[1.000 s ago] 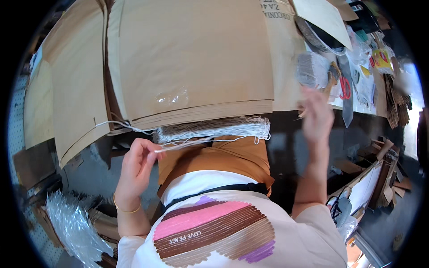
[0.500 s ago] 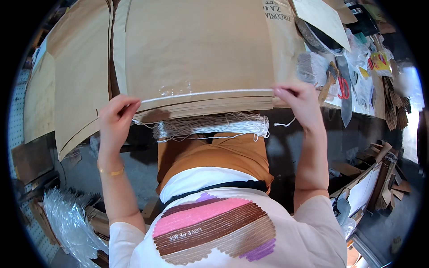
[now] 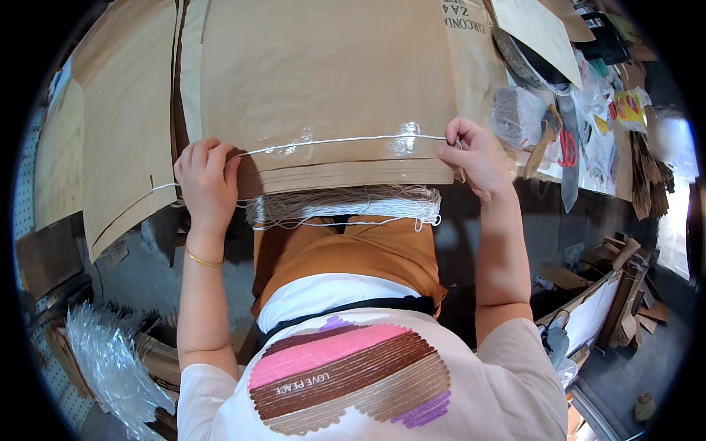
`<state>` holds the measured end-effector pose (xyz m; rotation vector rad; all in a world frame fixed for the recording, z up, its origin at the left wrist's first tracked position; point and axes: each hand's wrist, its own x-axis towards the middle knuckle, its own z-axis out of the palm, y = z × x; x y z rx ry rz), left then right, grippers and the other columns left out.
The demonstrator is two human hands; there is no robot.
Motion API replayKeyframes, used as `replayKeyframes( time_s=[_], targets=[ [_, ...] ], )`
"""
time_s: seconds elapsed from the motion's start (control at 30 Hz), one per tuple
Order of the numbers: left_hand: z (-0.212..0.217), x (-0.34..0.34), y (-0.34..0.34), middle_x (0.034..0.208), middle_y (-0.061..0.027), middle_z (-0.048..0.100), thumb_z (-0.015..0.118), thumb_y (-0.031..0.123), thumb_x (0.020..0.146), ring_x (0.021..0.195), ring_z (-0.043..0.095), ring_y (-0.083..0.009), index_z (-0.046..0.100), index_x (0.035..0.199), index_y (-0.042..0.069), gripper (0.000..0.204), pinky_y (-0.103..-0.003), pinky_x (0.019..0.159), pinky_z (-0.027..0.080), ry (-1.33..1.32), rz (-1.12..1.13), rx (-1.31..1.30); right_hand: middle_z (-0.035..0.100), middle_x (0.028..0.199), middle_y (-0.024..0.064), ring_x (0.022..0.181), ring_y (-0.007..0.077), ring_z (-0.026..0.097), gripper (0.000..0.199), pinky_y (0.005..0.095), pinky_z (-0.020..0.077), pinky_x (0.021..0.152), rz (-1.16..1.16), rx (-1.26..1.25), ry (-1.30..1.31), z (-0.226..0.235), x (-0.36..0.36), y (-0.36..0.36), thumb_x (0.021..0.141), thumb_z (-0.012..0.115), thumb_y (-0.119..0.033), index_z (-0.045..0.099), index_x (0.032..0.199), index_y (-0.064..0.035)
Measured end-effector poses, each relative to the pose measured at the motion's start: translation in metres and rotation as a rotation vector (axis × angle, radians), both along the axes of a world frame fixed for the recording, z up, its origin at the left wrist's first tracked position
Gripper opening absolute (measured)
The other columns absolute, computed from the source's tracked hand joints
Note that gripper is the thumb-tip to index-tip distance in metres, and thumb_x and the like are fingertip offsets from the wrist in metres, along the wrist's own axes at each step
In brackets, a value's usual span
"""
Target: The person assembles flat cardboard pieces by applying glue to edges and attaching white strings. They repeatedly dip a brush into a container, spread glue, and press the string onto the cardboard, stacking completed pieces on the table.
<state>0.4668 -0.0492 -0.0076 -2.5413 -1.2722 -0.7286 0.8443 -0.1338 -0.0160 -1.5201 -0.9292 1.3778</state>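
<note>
A white cord (image 3: 338, 140) runs in a nearly straight line across the top sheet of a stack of brown paper (image 3: 331, 81), near its front edge. My left hand (image 3: 206, 173) is closed on the cord at the stack's left side, back of the hand up, fingertips partly hidden. A tail of cord sticks out to its left. My right hand (image 3: 474, 158) pinches the cord's other end at the right edge. Shiny wet-looking or clear patches (image 3: 404, 138) lie along the cord. A bundle of cut white cords (image 3: 346, 206) rests across my lap below the stack.
More brown sheets (image 3: 125, 125) lie left of the stack. At the right are red-handled scissors (image 3: 567, 148), a long blade (image 3: 570, 187), a plastic-wrapped white bundle (image 3: 516, 117) and a dark round pan (image 3: 526, 62) under a pale board. Clear plastic strips (image 3: 110, 367) hang at lower left.
My left hand has turned back-up and shifted right. My right hand has moved slightly left, its fingers now facing the stack's edge. The cord sits farther from me, and another shiny patch shows at right.
</note>
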Motion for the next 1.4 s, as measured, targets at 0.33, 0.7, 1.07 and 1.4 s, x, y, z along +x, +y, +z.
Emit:
replayKeyframes(
  time_s=[0.33, 0.7, 1.07, 1.4],
  targets=[
    [-0.015, -0.018, -0.002, 0.106, -0.0143, 0.060, 0.058, -0.011, 0.076, 0.092, 0.059, -0.0310, 0.063, 0.109, 0.001, 0.035, -0.035, 0.078, 0.049, -0.181, -0.225, -0.393, 0.052, 0.075, 0.0044, 0.076, 0.0178, 0.052, 0.023, 0.0259, 0.0435, 0.069, -0.235, 0.317, -0.658, -0.031, -0.034, -0.007, 0.067, 0.069, 0.000, 0.053, 0.083, -0.0023],
    [0.010, -0.026, 0.025, 0.087, -0.0085, 0.060, 0.071, 0.007, 0.075, 0.080, 0.058, -0.0261, 0.065, 0.102, -0.001, 0.029, -0.036, 0.073, 0.047, -0.297, -0.090, -0.919, 0.062, 0.078, 0.0062, 0.074, 0.0166, 0.060, 0.008, 0.0286, 0.0469, 0.063, 0.060, 0.202, -0.552, -0.012, -0.031, 0.021, 0.079, 0.070, -0.008, 0.069, 0.084, -0.0018],
    [-0.001, 0.023, 0.006, 0.107, -0.0194, 0.057, 0.062, 0.015, 0.083, 0.101, 0.056, -0.0371, 0.050, 0.113, 0.002, 0.035, -0.047, 0.085, 0.044, 0.129, 0.267, -0.354, 0.064, 0.102, 0.0138, 0.091, 0.0248, 0.060, 0.026, 0.0329, 0.0481, 0.079, -0.266, 0.472, -1.287, -0.044, -0.070, 0.030, 0.087, 0.063, -0.012, 0.061, 0.112, -0.0023],
    [-0.015, -0.001, -0.010, 0.151, -0.0272, 0.017, 0.058, 0.065, 0.076, 0.141, 0.015, -0.0388, 0.019, 0.143, -0.010, 0.108, -0.044, 0.115, 0.016, 0.266, 0.168, -0.496, 0.022, 0.149, 0.0280, 0.140, 0.0372, 0.021, 0.079, 0.0439, 0.0176, 0.115, 0.095, 0.204, -1.350, -0.028, -0.083, -0.004, 0.088, 0.058, -0.042, 0.026, 0.142, 0.0063]
  ],
)
